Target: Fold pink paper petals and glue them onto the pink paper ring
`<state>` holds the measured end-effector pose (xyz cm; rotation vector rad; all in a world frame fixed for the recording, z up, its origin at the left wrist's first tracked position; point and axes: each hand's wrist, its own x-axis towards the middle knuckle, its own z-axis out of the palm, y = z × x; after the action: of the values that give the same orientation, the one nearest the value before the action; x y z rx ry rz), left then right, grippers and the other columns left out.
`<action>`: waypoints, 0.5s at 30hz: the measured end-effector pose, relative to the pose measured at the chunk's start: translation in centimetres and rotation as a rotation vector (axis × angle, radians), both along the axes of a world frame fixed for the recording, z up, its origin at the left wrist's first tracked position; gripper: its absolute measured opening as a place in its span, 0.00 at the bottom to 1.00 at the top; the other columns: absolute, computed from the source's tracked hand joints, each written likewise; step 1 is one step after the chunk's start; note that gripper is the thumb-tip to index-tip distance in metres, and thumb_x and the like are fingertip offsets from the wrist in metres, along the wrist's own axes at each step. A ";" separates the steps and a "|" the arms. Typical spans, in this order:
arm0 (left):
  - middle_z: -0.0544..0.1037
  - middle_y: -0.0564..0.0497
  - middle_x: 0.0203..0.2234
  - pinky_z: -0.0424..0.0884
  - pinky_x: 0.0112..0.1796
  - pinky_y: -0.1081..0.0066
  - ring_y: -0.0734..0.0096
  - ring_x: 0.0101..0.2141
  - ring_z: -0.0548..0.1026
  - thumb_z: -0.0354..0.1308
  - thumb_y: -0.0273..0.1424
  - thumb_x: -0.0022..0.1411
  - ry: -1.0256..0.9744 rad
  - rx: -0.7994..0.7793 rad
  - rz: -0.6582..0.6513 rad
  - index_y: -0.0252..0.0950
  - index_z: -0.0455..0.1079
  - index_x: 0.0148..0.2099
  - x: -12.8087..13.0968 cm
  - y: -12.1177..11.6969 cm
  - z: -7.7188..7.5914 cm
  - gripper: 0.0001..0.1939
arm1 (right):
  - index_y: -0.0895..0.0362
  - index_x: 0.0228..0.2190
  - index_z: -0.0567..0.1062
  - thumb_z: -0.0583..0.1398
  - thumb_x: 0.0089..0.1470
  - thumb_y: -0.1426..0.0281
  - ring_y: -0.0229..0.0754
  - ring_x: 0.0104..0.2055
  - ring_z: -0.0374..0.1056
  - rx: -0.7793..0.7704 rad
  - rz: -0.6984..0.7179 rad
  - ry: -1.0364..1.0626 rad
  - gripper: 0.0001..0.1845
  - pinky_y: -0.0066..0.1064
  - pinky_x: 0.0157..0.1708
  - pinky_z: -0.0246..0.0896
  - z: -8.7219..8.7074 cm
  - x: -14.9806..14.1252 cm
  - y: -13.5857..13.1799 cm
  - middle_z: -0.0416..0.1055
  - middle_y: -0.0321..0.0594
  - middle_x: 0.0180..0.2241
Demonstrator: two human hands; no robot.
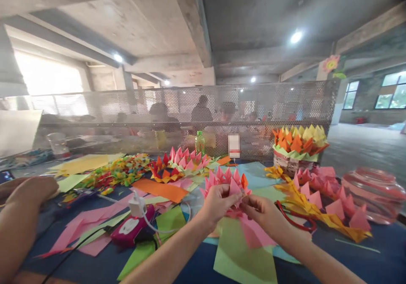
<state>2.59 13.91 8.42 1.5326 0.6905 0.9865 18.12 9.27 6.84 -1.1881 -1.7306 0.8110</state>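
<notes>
My left hand (215, 203) is closed on a pink folded paper petal (234, 186), pinching it between thumb and fingers. On the right, my right hand (263, 210) has its fingertips pressed together at the petal's lower edge. Just behind my hands sits a pink paper lotus (211, 179) with one orange petal; whether the held petal is joined to it is hidden. Below lie a pale green paper sheet (244, 250) and a pink sheet (256, 233). Beside my right hand is a red loop-shaped handle (298, 224), perhaps of scissors.
A magenta power strip (133, 229) with a white charger (137, 203) and cables lies left. Another person's hand (34, 188) rests far left. Right are pink petal strips (339, 199), a paper-flower basket (293, 163) and a clear jar (374, 195). A perforated screen (127, 106) stands behind.
</notes>
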 end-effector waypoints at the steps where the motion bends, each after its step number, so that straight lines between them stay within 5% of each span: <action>1: 0.70 0.53 0.20 0.63 0.27 0.76 0.77 0.22 0.67 0.63 0.40 0.52 -0.007 0.001 0.010 0.30 0.67 0.25 -0.1 0.0 -0.2 0.16 | 0.59 0.28 0.70 0.54 0.60 0.58 0.36 0.27 0.60 0.007 -0.004 0.005 0.18 0.27 0.28 0.56 -0.2 -0.1 0.0 0.64 0.34 0.25; 11: 0.73 0.47 0.20 0.67 0.28 0.73 0.74 0.23 0.70 0.49 0.51 0.62 -0.040 0.052 -0.052 0.29 0.70 0.26 -0.5 -1.2 -1.6 0.30 | 0.57 0.30 0.71 0.54 0.60 0.56 0.37 0.28 0.57 0.001 -0.002 0.080 0.18 0.26 0.27 0.53 -3.0 -0.1 -1.2 0.64 0.35 0.27; 15: 0.73 0.47 0.24 0.68 0.30 0.73 0.74 0.25 0.70 0.53 0.48 0.62 -0.064 0.057 -0.086 0.28 0.73 0.30 -0.6 -1.4 -1.9 0.25 | 0.57 0.27 0.70 0.55 0.59 0.55 0.35 0.25 0.52 0.002 -0.024 0.122 0.18 0.26 0.24 0.48 -3.0 0.1 -1.2 0.58 0.32 0.24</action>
<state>2.00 12.49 6.50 1.5610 0.5511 0.9932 18.23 8.09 3.83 -1.1321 -1.6147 0.8492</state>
